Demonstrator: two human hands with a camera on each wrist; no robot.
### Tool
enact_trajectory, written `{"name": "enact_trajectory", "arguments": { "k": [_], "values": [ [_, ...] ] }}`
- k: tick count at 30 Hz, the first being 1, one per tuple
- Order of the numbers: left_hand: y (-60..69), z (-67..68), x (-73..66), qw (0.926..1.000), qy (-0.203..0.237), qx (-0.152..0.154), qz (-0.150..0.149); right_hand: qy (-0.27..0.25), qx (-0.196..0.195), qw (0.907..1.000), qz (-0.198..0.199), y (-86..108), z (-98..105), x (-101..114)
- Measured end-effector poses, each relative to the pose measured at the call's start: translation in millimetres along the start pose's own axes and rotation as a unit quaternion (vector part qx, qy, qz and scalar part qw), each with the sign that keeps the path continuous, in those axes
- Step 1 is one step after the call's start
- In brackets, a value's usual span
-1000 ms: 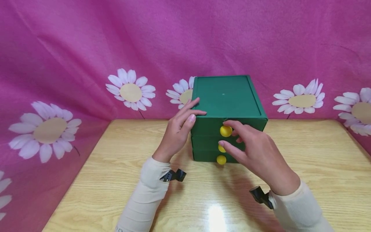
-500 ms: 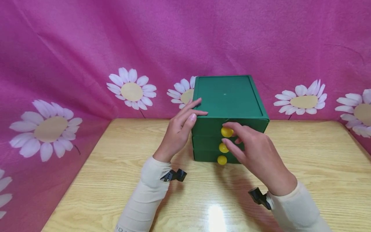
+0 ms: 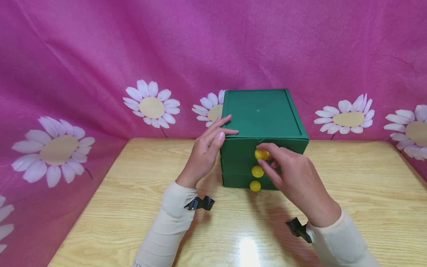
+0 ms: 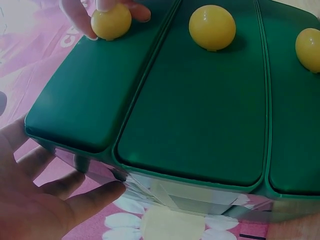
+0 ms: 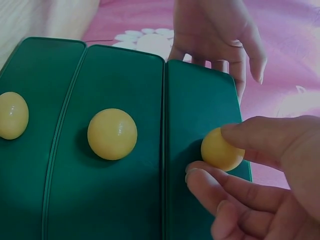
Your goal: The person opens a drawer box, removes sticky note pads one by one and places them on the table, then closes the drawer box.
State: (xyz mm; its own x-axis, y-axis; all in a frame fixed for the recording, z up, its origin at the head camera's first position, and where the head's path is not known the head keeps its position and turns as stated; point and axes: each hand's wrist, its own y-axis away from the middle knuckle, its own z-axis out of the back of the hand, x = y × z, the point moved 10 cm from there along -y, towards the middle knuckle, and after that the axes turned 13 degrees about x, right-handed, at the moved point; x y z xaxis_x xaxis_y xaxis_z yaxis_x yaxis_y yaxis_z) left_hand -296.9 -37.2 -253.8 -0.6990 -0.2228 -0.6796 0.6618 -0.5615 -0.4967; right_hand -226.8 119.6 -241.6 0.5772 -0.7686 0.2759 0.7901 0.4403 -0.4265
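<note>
A small green drawer unit [image 3: 263,115] stands on the table, its three drawers flush at the front. Each drawer has a round yellow knob; the middle knob [image 3: 257,171] and bottom knob [image 3: 255,185] are untouched. My right hand [image 3: 298,174] pinches the top knob [image 5: 216,152] between thumb and index finger, the other fingers bent beneath. With fingers spread and fairly straight, my left hand [image 3: 201,154] rests against the unit's left side, fingertips over the top edge. The left wrist view shows those fingers [image 4: 95,200] along the side wall.
The unit sits on a light wood-grain table [image 3: 133,207], near its back edge. Behind and to the left hangs a pink cloth [image 3: 213,44] printed with white daisies. A small black wrist camera [image 3: 200,203] shows on the left sleeve, another camera [image 3: 298,228] on the right.
My right thumb has risen from beside the middle knob to the top knob, closing the pinch on it. My left hand and the drawer unit stay in place.
</note>
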Motion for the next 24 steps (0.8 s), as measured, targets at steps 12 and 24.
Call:
{"name": "enact_trajectory", "arguments": {
  "k": [12,24],
  "values": [
    [0.5,0.3,0.4,1.0,-0.001,0.0,-0.003,0.009,0.003,0.9999,0.005,1.8,3.2,5.4],
    [1.3,0.6,0.7,0.9999,0.008,0.001,-0.01,0.022,0.019,0.9996,-0.005,2.6,3.3,6.4]
  ]
}}
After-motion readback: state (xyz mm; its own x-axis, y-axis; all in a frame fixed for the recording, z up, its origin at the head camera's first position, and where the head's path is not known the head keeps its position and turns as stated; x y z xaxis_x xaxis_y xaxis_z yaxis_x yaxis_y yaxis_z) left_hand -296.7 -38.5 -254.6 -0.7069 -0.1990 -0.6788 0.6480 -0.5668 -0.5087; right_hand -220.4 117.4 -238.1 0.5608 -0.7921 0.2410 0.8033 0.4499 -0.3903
